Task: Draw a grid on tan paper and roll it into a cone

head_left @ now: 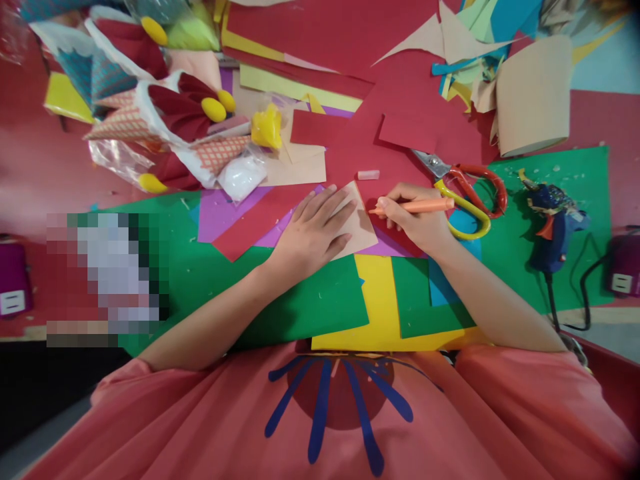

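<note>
My left hand (320, 227) lies flat with fingers spread on a beige sheet (361, 230), pressing it onto red and purple sheets. An orange marker (425, 205) is gripped in my right hand (417, 217), its tip at the right edge of the beige sheet. The marker's cap (369, 175) rests on the red sheet just beyond my hands. To the right of my right hand lie scissors (463, 187) with one red and one yellow handle loop, their blades partly over red paper.
A blue glue gun (555, 233) with a black cord lies on a green sheet (590, 180) at right. A beige roll (534, 97) and coloured scraps are behind it. Cone-shaped fabric pieces (165, 113) and plastic bags pile up at back left. A yellow sheet (380, 300) lies in front.
</note>
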The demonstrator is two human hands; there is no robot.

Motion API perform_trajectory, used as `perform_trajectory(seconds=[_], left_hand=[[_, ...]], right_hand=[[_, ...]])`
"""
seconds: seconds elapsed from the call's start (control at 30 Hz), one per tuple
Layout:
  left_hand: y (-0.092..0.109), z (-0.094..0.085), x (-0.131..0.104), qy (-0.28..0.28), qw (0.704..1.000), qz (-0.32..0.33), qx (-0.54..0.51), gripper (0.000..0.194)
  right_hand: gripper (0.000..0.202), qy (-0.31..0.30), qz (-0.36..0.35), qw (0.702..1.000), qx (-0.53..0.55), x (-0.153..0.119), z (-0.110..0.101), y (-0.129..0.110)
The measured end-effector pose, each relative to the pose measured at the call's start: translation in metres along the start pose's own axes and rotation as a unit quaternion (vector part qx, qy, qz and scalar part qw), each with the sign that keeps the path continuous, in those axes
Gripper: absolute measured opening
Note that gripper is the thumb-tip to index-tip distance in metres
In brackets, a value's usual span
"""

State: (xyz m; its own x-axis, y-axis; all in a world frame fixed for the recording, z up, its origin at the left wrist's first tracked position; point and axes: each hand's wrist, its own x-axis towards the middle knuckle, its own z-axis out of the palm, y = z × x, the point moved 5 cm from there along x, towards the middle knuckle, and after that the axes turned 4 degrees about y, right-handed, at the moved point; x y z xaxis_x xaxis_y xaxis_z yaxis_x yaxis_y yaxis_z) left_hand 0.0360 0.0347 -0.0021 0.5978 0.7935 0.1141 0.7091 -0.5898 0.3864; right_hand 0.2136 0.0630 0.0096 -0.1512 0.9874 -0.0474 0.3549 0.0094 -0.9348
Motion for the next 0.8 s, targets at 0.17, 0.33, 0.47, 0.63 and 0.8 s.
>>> perform_trajectory(seconds=[0.17, 0.33, 0.47, 0.63, 0.8], left_hand=[[0.0003, -0.0002, 0.0003, 0.0, 1.0, -0.002, 0.003, 0.045], [-0.0011, 0.0012, -0.0001, -0.001, 1.0, -0.003, -0.002, 0.046], [-0.0011, 0.0016, -0.0005, 0.005, 1.0, 0.001, 0.007, 0.046], [-0.0004, 0.0025, -0.0012, 0.013, 1.0, 0.014, 0.016, 0.054], [-0.0032, 0.0047, -0.0018, 0.011, 1.0, 0.004, 0.014, 0.055]], right_hand=[[0.029, -0.005, -0.014, 1.0, -0.012, 0.0003, 0.0009, -0.0023], [0.029, -0.017, -0.013, 1.0, -0.014, 0.002, 0.0019, -0.0039], [0.028, -0.021, 0.013, 0.999, 0.029, 0.0027, 0.0024, -0.0002], [0.028, 0.003, 0.001, 0.999, 0.038, 0.0018, -0.0001, 0.0024], [0.029, -0.003, -0.012, 1.0, -0.01, 0.0007, 0.0007, -0.0001]])
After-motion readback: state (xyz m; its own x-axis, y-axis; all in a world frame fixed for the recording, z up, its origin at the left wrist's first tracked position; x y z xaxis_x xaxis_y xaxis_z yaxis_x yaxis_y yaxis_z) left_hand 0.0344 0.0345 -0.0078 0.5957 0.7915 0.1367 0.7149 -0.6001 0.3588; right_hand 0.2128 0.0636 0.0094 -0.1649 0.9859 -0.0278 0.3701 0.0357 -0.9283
